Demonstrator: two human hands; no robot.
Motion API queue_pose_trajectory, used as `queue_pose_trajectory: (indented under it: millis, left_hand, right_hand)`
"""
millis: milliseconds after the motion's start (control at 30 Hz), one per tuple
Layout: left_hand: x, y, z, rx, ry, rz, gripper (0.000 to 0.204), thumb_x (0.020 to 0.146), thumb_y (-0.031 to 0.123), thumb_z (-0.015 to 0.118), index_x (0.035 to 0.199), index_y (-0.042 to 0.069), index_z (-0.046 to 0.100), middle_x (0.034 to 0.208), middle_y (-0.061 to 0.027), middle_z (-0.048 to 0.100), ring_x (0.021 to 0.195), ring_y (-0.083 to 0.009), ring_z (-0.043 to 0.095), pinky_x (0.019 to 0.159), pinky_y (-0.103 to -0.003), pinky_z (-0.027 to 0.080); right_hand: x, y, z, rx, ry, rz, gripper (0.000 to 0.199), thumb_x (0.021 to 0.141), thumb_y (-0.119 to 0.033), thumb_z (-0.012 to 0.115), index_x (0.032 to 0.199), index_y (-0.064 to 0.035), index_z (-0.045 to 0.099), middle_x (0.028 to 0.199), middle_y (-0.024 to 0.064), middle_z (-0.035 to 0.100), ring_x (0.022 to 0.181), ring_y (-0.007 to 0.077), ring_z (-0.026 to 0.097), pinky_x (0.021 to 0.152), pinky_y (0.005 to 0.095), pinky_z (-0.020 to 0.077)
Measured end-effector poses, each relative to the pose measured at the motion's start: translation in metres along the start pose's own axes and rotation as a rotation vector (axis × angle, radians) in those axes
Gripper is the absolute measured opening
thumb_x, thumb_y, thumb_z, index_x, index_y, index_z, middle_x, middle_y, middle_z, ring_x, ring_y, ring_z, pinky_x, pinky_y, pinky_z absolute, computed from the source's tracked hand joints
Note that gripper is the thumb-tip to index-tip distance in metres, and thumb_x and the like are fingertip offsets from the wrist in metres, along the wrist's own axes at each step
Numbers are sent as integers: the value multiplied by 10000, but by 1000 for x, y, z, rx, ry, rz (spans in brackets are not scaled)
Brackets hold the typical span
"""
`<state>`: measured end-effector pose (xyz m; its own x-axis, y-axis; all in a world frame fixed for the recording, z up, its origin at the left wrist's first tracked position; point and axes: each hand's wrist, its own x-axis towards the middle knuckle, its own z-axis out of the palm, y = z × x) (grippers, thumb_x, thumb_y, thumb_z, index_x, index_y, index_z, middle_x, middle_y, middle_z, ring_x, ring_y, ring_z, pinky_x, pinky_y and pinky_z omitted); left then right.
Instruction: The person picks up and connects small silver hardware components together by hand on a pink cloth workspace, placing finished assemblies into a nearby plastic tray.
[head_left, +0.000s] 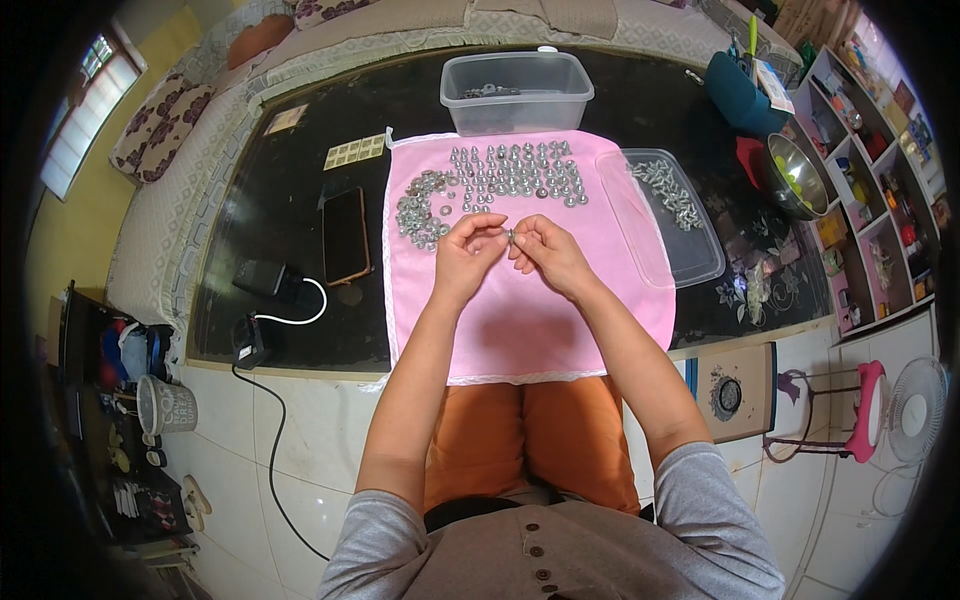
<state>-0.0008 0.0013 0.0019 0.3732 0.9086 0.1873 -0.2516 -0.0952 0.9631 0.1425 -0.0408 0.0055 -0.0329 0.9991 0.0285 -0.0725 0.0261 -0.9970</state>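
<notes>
Both hands meet over a pink cloth (560, 330) spread on the dark table. My left hand (467, 258) is closed in a pinch, its fingertips at a small metal fastener (512, 238). From the other side, my right hand (552, 256) grips the same fastener between thumb and fingers. Its exact kind is too small to make out. Just beyond the hands, rows of small silver fasteners (520, 172) stand on the cloth. A loose heap of metal washers or nuts (420, 208) lies to their left. Several silver screws (668, 192) lie on a clear plastic lid (690, 262) at the right.
A clear plastic tub (518, 115) with dark pieces stands behind the cloth. Left lie a phone (346, 236) and a black charger (268, 277) with a white cable. A metal bowl (795, 175), a teal holder (742, 95) and a compartment shelf (868, 190) are at right.
</notes>
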Motion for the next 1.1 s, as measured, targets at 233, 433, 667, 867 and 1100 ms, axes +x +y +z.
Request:
queue_pose_trajectory:
  millis: [233, 433, 667, 867, 1100]
  left_hand:
    - [1, -8, -3, 107, -80, 75, 173, 768, 29, 563, 934, -18, 554, 832, -50, 573, 715, -75, 536, 644, -183, 449]
    - [0, -3, 0, 62, -11, -117, 152, 769, 27, 562, 914, -15, 561, 830, -49, 572, 723, -80, 535, 651, -189, 452]
    - [1, -4, 0, 3, 23, -121, 155, 754, 6, 569, 907, -17, 562, 832, -54, 574, 740, -87, 538, 663, -192, 450]
    - [-1, 3, 3, -28, -32, -62, 151, 749, -4, 570, 899, -16, 560, 837, -59, 576, 732, -89, 542, 660, -192, 452]
    - [0, -3, 1, 38, -14, -24, 148, 745, -7, 572, 892, -16, 561, 823, -57, 576, 722, -88, 544, 641, -189, 453]
  right_hand:
    - [1, 2, -1, -5, 7, -1, 104, 843, -118, 449, 851, -15, 463, 692, 49, 524, 584, 99, 500, 521, 220, 424]
    - [0, 2, -1, -1, 3, 2, 103, 842, -117, 448, 846, -15, 462, 691, 46, 524, 586, 98, 500, 521, 218, 424]
    - [0, 0, 1, -11, 3, 0, 96, 840, -118, 454, 840, -22, 464, 682, 41, 524, 579, 96, 499, 518, 214, 422]
    - [0, 0, -1, -19, 11, 9, 101, 839, -123, 460, 843, -22, 465, 684, 41, 525, 583, 98, 503, 519, 216, 423]
    - [0, 1, 0, -7, 7, -4, 106, 838, -126, 462, 844, -20, 464, 683, 43, 525, 584, 98, 502, 523, 217, 424]
